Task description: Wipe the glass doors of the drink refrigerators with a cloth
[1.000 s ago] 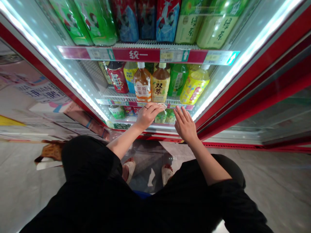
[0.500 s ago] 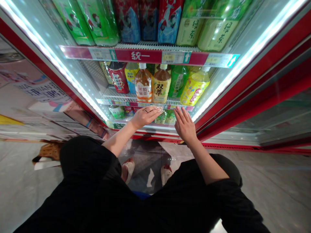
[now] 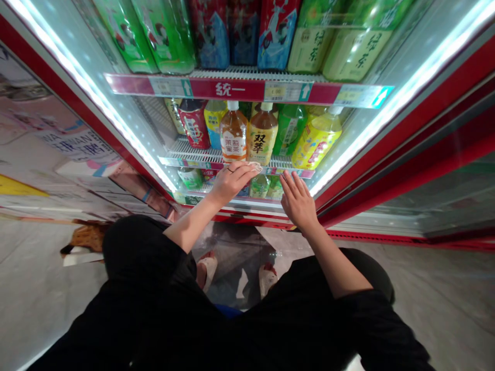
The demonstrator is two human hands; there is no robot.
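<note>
My left hand [image 3: 233, 181] presses a crumpled white tissue or cloth [image 3: 256, 167] under its fingers, against the front edge of the middle shelf [image 3: 284, 171]. A ring shows on one finger. My right hand [image 3: 300, 205] is open to the right, fingers outstretched towards the same edge; whether its tips touch it I cannot tell. Just behind the left hand stand an orange-labelled tea bottle [image 3: 234, 139] and a tan-labelled tea bottle [image 3: 262, 138]. To their right are a green bottle [image 3: 289, 131] and a yellow-labelled bottle [image 3: 318, 139].
The upper shelf strip [image 3: 240, 88] juts out above, with green and red-blue bottles on it. Lower down, more drinks [image 3: 260, 186] stand on the bottom shelf. A red-framed door [image 3: 410, 196] is at the right. Printed boxes [image 3: 69, 149] flank the left side.
My left hand has slid slightly up along the shelf edge with the tissue or cloth. The whole view has shifted a little, and my right hand stays near the edge.
</note>
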